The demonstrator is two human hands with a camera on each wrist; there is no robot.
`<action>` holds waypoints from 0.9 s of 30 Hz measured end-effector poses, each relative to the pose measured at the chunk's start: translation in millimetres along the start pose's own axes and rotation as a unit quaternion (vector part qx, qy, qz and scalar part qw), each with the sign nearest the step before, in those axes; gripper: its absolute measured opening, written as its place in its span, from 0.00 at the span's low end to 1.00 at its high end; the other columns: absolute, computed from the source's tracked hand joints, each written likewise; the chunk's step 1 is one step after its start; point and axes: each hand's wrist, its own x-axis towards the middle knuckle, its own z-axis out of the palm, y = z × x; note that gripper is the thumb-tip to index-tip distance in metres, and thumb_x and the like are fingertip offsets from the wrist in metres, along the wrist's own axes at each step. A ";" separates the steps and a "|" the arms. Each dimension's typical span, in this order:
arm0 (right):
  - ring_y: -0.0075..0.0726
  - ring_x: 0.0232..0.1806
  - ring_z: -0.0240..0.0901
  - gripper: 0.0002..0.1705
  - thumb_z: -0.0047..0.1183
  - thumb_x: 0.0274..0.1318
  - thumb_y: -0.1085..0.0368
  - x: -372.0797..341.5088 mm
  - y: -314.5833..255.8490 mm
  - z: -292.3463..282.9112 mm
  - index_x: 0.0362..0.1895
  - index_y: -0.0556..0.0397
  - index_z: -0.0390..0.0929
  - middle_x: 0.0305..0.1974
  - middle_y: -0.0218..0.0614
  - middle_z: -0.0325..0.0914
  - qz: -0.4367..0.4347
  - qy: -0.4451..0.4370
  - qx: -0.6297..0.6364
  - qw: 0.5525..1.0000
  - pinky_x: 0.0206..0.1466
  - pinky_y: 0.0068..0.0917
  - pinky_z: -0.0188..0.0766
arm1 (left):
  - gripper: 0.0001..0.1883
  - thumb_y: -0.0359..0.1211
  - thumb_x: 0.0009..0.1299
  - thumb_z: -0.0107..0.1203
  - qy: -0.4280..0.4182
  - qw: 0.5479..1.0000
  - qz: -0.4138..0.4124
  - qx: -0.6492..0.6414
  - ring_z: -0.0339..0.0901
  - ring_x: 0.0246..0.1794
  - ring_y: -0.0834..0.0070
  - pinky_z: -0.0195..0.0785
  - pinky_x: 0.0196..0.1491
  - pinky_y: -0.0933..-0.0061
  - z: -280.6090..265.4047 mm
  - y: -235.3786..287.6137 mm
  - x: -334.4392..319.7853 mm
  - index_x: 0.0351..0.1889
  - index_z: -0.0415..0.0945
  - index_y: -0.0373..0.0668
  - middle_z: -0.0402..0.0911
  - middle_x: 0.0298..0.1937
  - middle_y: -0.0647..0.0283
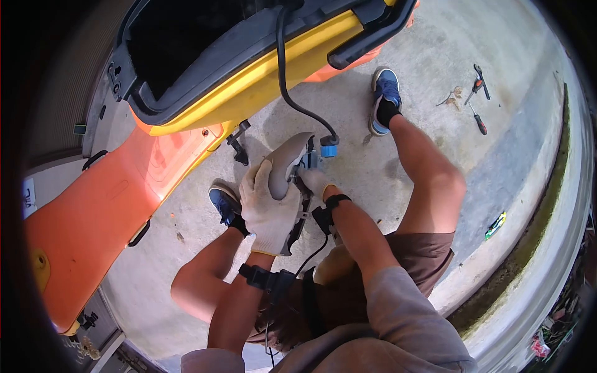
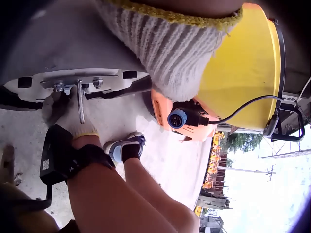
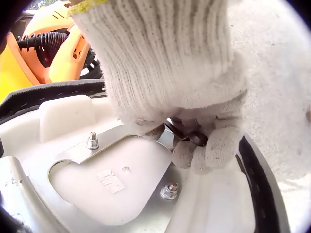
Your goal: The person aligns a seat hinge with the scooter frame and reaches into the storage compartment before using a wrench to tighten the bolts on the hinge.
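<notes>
My gloved left hand (image 1: 270,202) grips a grey padded seat (image 1: 288,160), its thumb and fingers spread around the cover. The seat is tipped so that its white plastic underside (image 3: 126,187) shows in the right wrist view. A metal bracket (image 3: 73,156) is fixed there with nuts (image 3: 169,191) on threaded studs. My gloved right hand (image 1: 313,180) is at the underside, its fingers curled round a small dark metal piece (image 3: 197,138) with a rounded end; what kind it is I cannot tell. A metal loop (image 2: 80,102) sticks out from the bracket near that hand.
A yellow and orange vehicle body (image 1: 261,87) stands close in front and left. From it hangs a black cable (image 1: 282,68) ending in a blue connector (image 1: 328,150). A red-handled screwdriver (image 1: 479,123) and other tools lie on the concrete, right. A raised curb (image 1: 522,248) runs beyond.
</notes>
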 end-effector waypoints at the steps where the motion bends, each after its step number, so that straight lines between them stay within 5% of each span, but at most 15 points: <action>1: 0.48 0.31 0.83 0.28 0.43 0.70 0.47 10.3 9.4 0.8 0.37 0.63 0.80 0.29 0.49 0.82 0.000 -0.002 0.003 1.000 0.37 0.45 0.79 | 0.29 0.34 0.57 0.66 0.003 1.000 0.007 -0.004 0.75 0.60 0.55 0.70 0.63 0.59 -0.1 -1.7 -0.4 0.60 0.77 0.42 0.76 0.59 0.56; 2: 0.53 0.35 0.83 0.25 0.41 0.69 0.52 20.2 18.1 2.2 0.38 0.62 0.79 0.32 0.52 0.82 -0.112 0.061 -0.190 0.974 0.41 0.48 0.79 | 0.29 0.34 0.57 0.66 0.002 1.000 0.008 0.000 0.75 0.60 0.55 0.70 0.63 0.59 0.4 -2.3 -0.3 0.60 0.77 0.42 0.76 0.59 0.56; 3: 0.57 0.39 0.83 0.21 0.40 0.69 0.56 25.4 21.6 4.1 0.39 0.61 0.79 0.35 0.55 0.83 -0.218 0.122 -0.373 0.894 0.44 0.51 0.79 | 0.29 0.34 0.57 0.66 0.012 1.000 0.014 -0.001 0.75 0.60 0.56 0.70 0.62 0.59 1.3 -2.0 -0.6 0.59 0.77 0.42 0.76 0.59 0.56; 8: 0.64 0.46 0.80 0.17 0.37 0.69 0.61 29.6 51.2 7.4 0.50 0.55 0.76 0.42 0.59 0.82 -0.102 0.232 -0.342 0.905 0.50 0.57 0.75 | 0.27 0.34 0.56 0.66 0.022 0.999 0.031 -0.001 0.76 0.58 0.56 0.71 0.61 0.60 2.3 -0.4 7.9 0.57 0.79 0.42 0.77 0.58 0.57; 10: 0.66 0.45 0.80 0.17 0.39 0.68 0.59 -8.9 31.9 0.1 0.51 0.57 0.73 0.41 0.61 0.82 -0.057 0.289 -0.190 0.937 0.49 0.58 0.75 | 0.27 0.33 0.55 0.67 0.010 1.000 0.003 0.000 0.77 0.58 0.57 0.72 0.60 0.60 1.2 2.1 11.9 0.56 0.79 0.43 0.78 0.57 0.57; 17: 0.66 0.42 0.81 0.19 0.42 0.67 0.56 -3.7 24.5 -1.9 0.52 0.56 0.72 0.37 0.58 0.83 -0.169 0.246 -0.285 0.911 0.46 0.58 0.76 | 0.27 0.33 0.56 0.67 -0.004 1.000 -0.005 -0.008 0.77 0.58 0.59 0.73 0.60 0.63 -1.5 -0.3 18.9 0.57 0.80 0.44 0.78 0.58 0.58; 27: 0.61 0.48 0.82 0.20 0.39 0.69 0.54 11.3 9.8 19.3 0.51 0.54 0.74 0.42 0.55 0.84 -0.044 0.213 -0.318 0.923 0.49 0.55 0.77 | 0.27 0.31 0.55 0.66 0.002 1.000 0.014 -0.023 0.78 0.57 0.59 0.72 0.61 0.64 -0.8 -7.9 19.6 0.57 0.79 0.41 0.78 0.58 0.57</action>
